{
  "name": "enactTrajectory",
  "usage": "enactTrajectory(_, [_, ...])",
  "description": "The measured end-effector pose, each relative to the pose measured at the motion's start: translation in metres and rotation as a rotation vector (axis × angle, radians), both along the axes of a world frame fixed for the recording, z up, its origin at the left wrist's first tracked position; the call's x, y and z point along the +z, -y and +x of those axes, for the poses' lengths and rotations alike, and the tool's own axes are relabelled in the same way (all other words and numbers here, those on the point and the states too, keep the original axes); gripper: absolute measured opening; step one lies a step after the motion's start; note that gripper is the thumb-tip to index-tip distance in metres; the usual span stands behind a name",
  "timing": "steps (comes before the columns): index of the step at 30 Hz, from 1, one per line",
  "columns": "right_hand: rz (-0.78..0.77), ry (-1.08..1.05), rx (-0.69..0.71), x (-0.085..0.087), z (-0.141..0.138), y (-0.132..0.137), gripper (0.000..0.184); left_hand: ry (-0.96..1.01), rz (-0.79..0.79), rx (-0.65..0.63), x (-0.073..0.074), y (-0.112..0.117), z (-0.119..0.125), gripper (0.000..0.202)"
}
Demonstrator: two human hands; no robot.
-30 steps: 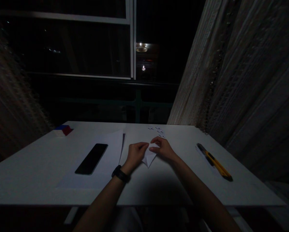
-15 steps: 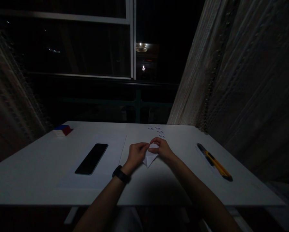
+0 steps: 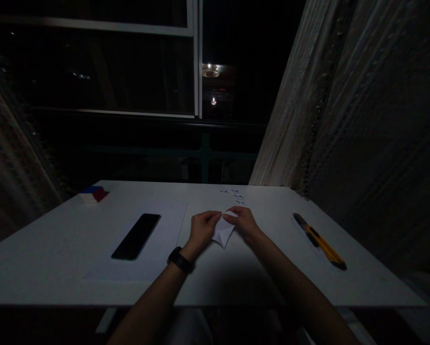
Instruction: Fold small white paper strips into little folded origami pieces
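Between my hands is a small piece of folded white paper (image 3: 223, 232), its pointed end toward me. My left hand (image 3: 203, 227), with a black watch (image 3: 180, 259) on the wrist, pinches its left edge near the top. On the other side my right hand (image 3: 244, 221) grips the upper right part between thumb and fingers. The fingertips meet close together at the paper's top and cover part of it. Beyond my hands, several small pieces with dark marks (image 3: 238, 196) lie on the white table (image 3: 207, 287).
To the left a black phone (image 3: 137, 236) rests on a white sheet (image 3: 171, 230). A blue, red and white block (image 3: 93, 194) sits at the far left corner. A yellow and black utility knife (image 3: 320, 242) lies at right. Curtains (image 3: 283, 100) and a dark window are behind.
My right fingers have come down and closed on the paper's upper part. The paper has tilted slightly, its lower point shifting a little to the right. My left hand has barely moved.
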State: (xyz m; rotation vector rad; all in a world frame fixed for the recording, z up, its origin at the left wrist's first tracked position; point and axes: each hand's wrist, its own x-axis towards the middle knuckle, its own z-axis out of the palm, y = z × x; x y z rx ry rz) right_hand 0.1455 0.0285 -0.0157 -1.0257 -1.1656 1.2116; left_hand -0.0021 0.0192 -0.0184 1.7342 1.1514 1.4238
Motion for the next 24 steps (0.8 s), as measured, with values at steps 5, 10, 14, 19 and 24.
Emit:
enactTrajectory(5, [-0.008, 0.023, 0.033, 0.0, -0.003, 0.003, 0.031, 0.0, 0.033, 0.032, -0.001, 0.003, 0.0, 0.02])
enactTrajectory(10, [-0.029, 0.007, -0.046, -0.001, -0.008, 0.002, 0.033, -0.025, 0.055, 0.033, 0.0, 0.005, -0.001, 0.019])
enactTrajectory(14, [-0.036, 0.001, -0.108, -0.001, -0.012, 0.001, 0.032, -0.049, 0.055, 0.045, 0.002, 0.007, -0.001, 0.021])
enactTrajectory(19, [-0.053, -0.002, -0.153, 0.002, -0.014, 0.003, 0.033, -0.103, 0.044, 0.062, 0.004, 0.009, 0.001, 0.021])
enactTrajectory(24, [-0.041, 0.008, -0.159, 0.005, -0.012, 0.003, 0.031, -0.122, 0.056, 0.067, 0.006, 0.009, 0.001, 0.022])
